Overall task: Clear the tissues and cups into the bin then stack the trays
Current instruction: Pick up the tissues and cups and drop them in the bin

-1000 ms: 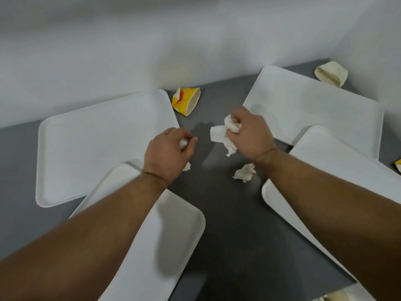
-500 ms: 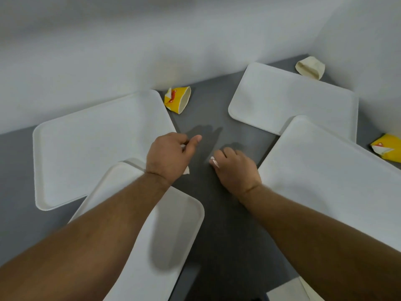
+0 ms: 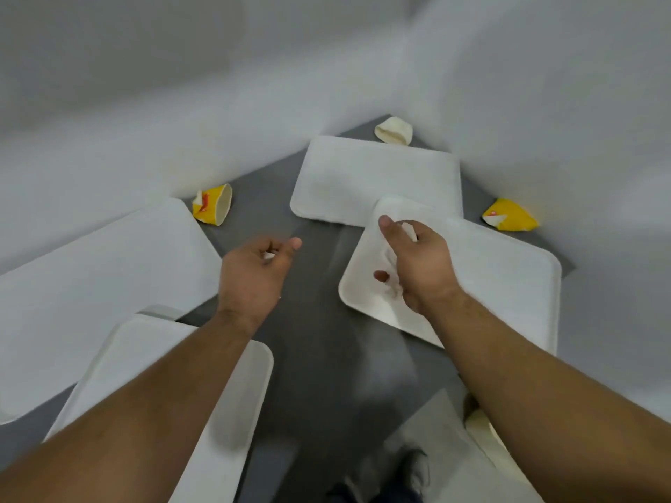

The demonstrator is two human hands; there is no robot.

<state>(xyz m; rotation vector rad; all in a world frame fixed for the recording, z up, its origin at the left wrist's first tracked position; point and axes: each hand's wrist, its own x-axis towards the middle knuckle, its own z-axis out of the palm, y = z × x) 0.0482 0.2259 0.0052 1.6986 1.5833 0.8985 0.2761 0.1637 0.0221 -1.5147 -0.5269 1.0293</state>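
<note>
In the head view, the person's two bare arms reach forward over a dark grey table (image 3: 319,357) that sits in a corner of white walls. The left hand (image 3: 254,274), at the centre of the frame, is curled closed around a small piece of white tissue (image 3: 269,255), which shows only a little between the thumb and the fingers. The right hand (image 3: 417,266), right of centre, is closed on a crumpled white tissue wad (image 3: 394,265) and is over the near-left corner of the right tray (image 3: 490,277). This tray overlaps the edge of the far tray (image 3: 374,176), which lies in the upper middle. At the left edge lies a large left tray (image 3: 90,285), and the lower-left tray (image 3: 163,375) lies partly on top of it, under the left forearm. A yellow cup (image 3: 212,204) lies on its side on the table between the left tray and the far tray. A cream cup (image 3: 394,130) lies on its side behind the far tray, in the corner. Another crushed yellow cup (image 3: 510,220) lies at the right, beside the right tray, near the wall. The picture is somewhat blurred.
</note>
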